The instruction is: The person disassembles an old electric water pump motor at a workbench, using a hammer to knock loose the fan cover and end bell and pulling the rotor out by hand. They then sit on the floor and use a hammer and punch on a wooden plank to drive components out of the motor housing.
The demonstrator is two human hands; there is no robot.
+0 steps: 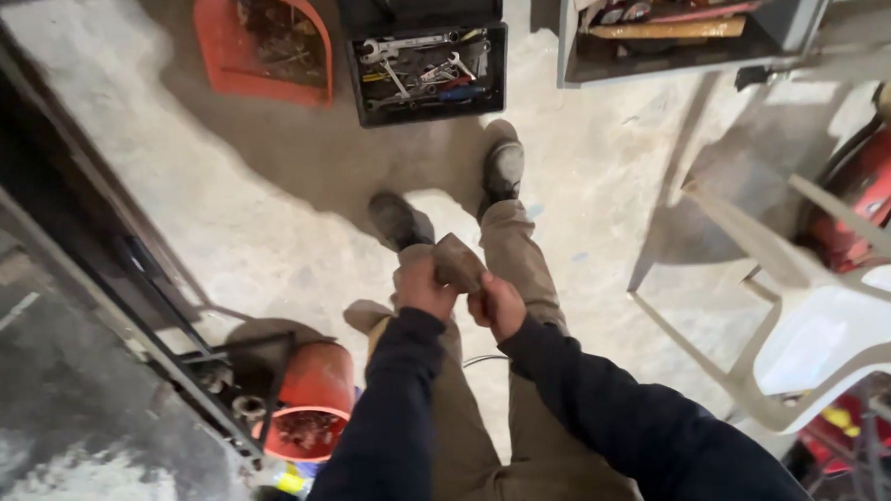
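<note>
I stand on a concrete floor and look down at my legs and shoes. Both hands meet in front of my thighs around a small brownish, worn block-shaped piece (458, 260). My left hand (422, 287) is closed on its left side. My right hand (498, 306) grips its lower right end. Both arms wear dark sleeves. What the piece is exactly cannot be told; my fingers hide part of it.
A black toolbox (498, 73) with several wrenches lies open ahead, next to an orange tray (214, 50). A grey crate (569, 60) of tools sits further right. A white plastic chair (820, 334) stands at right, an orange bucket (316, 386) and dark metal frame (168, 323) at left.
</note>
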